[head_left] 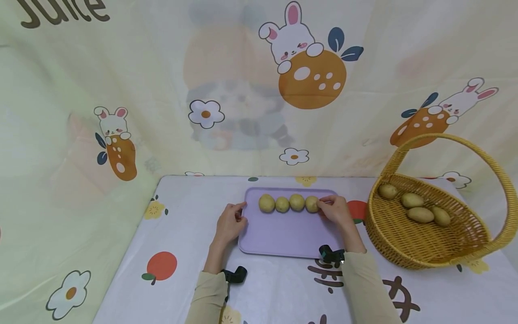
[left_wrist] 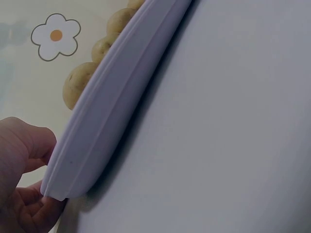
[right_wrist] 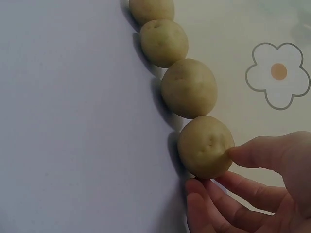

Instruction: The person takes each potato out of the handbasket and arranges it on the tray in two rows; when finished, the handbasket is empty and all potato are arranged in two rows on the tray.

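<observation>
A lilac tray (head_left: 291, 234) lies on the table, with several round potatoes (head_left: 282, 204) lined up side by side along its far part. My right hand (head_left: 335, 210) is at the right end of the row. Its thumb and fingers pinch the endmost potato (right_wrist: 206, 147), which sits against its neighbour (right_wrist: 189, 89). My left hand (head_left: 229, 223) holds the tray's left edge. In the left wrist view, its fingers (left_wrist: 36, 141) lie above and below the tray's rim near a corner.
To the right of the tray stands a yellow wicker basket (head_left: 388, 249) with a tall arched handle and several potatoes (head_left: 420, 214) inside. A printed cloth covers the table (head_left: 194, 202), and a patterned curtain (head_left: 243, 162) hangs behind it.
</observation>
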The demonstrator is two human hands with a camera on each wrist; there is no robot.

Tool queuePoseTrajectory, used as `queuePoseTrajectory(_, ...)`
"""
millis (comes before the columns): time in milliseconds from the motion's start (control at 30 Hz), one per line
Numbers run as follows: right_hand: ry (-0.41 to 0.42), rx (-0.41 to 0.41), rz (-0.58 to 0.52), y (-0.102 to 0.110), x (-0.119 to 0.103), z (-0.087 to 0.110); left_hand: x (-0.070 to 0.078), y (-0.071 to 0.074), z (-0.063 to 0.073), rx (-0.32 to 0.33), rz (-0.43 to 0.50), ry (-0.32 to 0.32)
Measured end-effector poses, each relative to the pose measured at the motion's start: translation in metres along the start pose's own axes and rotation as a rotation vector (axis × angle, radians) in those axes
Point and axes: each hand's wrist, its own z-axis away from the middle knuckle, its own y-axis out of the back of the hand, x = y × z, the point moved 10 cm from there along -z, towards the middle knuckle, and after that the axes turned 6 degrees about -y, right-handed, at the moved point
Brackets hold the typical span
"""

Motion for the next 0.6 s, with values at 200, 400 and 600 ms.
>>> queuePoseTrajectory(200, -0.001, 0.008, 0.009, 0.0016, 0.0010, 0.0017, 0.0019, 0.0000, 0.0000, 0.000, 0.000, -0.004)
queuePoseTrajectory(400, -0.005, 0.007, 0.036, 0.0044, -0.0013, 0.0048, 0.0031, 0.0005, -0.0001, 0.001, 0.005, -0.009)
queuePoseTrajectory(600, -0.004, 0.003, 0.050, 0.0073, -0.0010, 0.0060, 0.0032, 0.0008, 0.0001, -0.003, 0.005, -0.005)
